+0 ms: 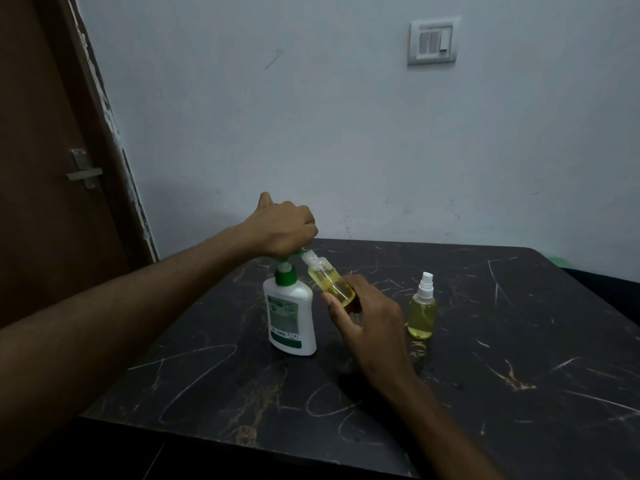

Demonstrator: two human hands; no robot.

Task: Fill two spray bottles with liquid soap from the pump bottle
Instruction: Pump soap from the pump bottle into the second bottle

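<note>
— How many bottles on the dark marble table [485, 393]?

— Three: one white pump bottle [291, 317] with a green collar, and two small clear spray bottles of yellow liquid.

— Nearest first?

— The right hand [367, 320] pinches the open spray bottle [330, 282] by its base, fingers curled around it. Its long axis tilts, with the uncapped neck pointing up and left to the pump spout.

— And the left hand [284, 225]?

— Closed in a fist, pressing on the pump head, which it mostly hides.

— The other one?

— The capped spray bottle [422, 310] stands upright to the right, apart from both hands. The pump bottle's label is too dim to read.
</note>
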